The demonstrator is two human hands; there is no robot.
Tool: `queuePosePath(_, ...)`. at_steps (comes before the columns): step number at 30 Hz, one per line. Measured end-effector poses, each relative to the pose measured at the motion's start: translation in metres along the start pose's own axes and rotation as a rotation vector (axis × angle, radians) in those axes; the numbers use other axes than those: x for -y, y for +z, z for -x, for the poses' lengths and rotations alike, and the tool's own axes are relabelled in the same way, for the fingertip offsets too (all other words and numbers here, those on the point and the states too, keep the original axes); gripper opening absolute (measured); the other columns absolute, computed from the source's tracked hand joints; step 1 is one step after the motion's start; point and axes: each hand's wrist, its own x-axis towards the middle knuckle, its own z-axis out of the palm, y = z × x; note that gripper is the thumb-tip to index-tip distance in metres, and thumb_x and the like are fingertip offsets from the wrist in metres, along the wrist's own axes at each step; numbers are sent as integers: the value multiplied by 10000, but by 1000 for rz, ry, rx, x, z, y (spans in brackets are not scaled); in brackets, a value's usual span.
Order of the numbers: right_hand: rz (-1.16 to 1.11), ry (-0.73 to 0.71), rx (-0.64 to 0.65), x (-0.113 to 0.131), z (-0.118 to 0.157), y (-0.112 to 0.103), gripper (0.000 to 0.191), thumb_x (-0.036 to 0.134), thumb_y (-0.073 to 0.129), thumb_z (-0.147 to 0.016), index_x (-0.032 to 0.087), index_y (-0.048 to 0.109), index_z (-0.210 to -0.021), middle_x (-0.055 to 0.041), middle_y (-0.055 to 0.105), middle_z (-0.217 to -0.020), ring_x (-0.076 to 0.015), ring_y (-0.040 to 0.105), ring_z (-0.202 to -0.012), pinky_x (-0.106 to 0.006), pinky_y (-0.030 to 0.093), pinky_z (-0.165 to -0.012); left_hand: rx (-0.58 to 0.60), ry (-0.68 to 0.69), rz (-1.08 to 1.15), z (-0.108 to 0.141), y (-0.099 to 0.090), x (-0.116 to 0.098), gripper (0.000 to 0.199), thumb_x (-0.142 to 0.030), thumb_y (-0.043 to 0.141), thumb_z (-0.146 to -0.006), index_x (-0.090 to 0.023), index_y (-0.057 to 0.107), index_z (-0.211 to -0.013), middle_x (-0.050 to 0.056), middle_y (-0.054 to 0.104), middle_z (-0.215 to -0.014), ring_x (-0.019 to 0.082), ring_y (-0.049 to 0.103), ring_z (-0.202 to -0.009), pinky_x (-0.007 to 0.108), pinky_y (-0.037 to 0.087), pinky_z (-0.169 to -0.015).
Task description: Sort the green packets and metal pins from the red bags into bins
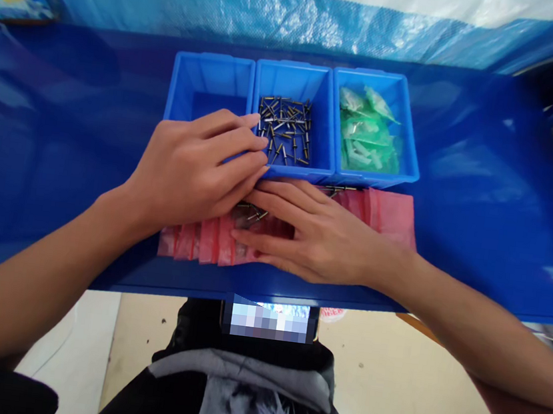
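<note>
My left hand (206,165) reaches over the left bin's front, fingers stretched and slightly bent, their tips at the middle blue bin (333,130). Its thumb is hidden. Blind rivets (289,128) lie jumbled in that bin. Palm down, my right hand (316,232) rests over a row of pink zip bags (209,239), with its fingers spread and their tips close to my left hand. More rivets (255,214) show between the hands, on or in the bags. A few others (342,190) stick out behind my right hand. What lies under both palms is hidden.
A left blue bin (212,71) and a right blue bin (411,136) flank the middle one. Green plastic bags (369,134) fill the right bin. The blue table (484,192) has its front edge near my lap, where a phone (270,320) lies.
</note>
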Motion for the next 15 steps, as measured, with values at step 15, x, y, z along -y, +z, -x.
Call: queuePosePath(15, 52, 21, -172, -1, 2, -10, 224, 93, 632, -1068, 48, 703, -1275, -170, 779, -1248, -261, 749, -1174, -432, 696, -1004, -16, 12, -5, -2, 0, -1, 131, -229, 672, -1035, -172, 679, -1153, 61, 820, -1197, 316, 802, -1198, 397, 717, -822)
